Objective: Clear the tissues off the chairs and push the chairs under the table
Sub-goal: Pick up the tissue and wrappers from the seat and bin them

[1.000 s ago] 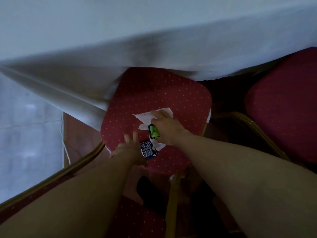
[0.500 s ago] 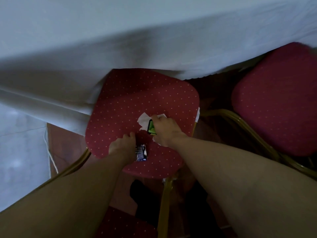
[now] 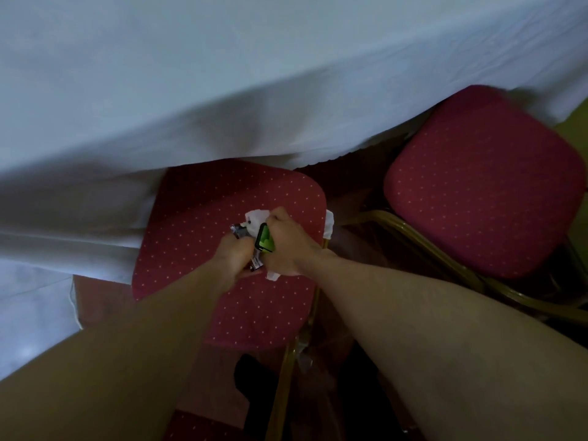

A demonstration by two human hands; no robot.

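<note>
A red dotted chair seat [image 3: 203, 218] sits partly under the white tablecloth [image 3: 222, 90]. Above its middle, both my hands meet. My right hand [image 3: 288, 246] is closed on a crumpled white tissue [image 3: 256, 218] together with a small green packet [image 3: 264, 241]. My left hand [image 3: 234, 253] is closed on a small dark wrapper [image 3: 239, 231], pressed against the right hand. Another scrap of white tissue [image 3: 329, 222] hangs at the seat's right edge.
A second red chair [image 3: 483, 186] with a gold frame [image 3: 423, 243] stands to the right, its far edge under the cloth. A gold chair leg [image 3: 286, 377] and a dark shoe [image 3: 254, 386] are below. A red chair back [image 3: 197, 428] is at the bottom.
The tissue lay flat on the seat under my right hand; now it is bunched up in that hand. My left hand has closed on the wrapper and moved against the right hand.
</note>
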